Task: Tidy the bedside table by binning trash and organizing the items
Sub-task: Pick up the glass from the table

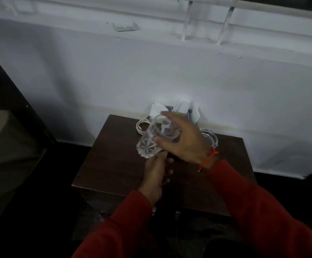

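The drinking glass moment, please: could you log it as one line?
right hand: gripping tilted drinking glass | left hand: at glass base | bedside table: cable, glass ashtray at back

The desk (114, 164) is dark brown with a wood pattern. The glass (151, 140) is clear, with lines cut like a star on its bottom. The sleeves (254, 211) are dark red. A thin red string (210, 158) goes round one wrist. The wall (151, 71) is white. The cable (142, 125) is white too.
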A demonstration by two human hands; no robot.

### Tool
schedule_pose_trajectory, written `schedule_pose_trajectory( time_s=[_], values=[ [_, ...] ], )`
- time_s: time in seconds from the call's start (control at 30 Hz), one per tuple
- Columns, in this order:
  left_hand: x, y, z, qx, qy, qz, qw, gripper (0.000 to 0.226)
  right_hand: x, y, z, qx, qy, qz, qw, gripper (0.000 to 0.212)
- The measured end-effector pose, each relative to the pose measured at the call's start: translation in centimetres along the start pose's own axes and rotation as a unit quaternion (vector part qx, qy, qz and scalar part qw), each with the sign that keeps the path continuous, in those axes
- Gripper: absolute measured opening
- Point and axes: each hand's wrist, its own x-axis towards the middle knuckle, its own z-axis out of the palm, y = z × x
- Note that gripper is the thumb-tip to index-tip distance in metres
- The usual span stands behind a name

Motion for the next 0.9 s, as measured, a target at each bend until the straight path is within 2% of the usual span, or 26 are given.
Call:
schedule_pose_trajectory(
  time_s=[0.1, 0.23, 0.33, 0.6, 0.9],
  values=[
    [0.1, -0.1, 0.2, -0.003, -0.008, -0.003, 1.0, 0.01, -0.4, 1.5, -4.6, -0.008, 0.086, 0.036, 0.996, 0.064],
    [0.0, 0.1, 0.4, -0.005, -0.006, 0.006, 1.0, 0.011, -0.5, 5.0, -9.3, -0.086, 0.163, 0.101, 0.978, 0.066],
    [-0.3, 0.3, 0.6, 0.003, -0.005, 0.011, 1.0, 0.011, -0.6, 7.6, -10.4, -0.113, 0.197, 0.156, 0.961, 0.069],
    [-0.1, 0.5, 0.3, -0.005, 0.003, 0.015, 1.0, 0.014, -0.7, 12.6, -7.7, -0.092, 0.168, 0.229, 0.954, 0.077],
    [0.1, 0.9, 0.0, -0.006, -0.006, 0.017, 1.0, 0.013, 0.2, 14.8, -5.9, -0.12, 0.116, 0.264, 0.95, 0.081]
  ],
)
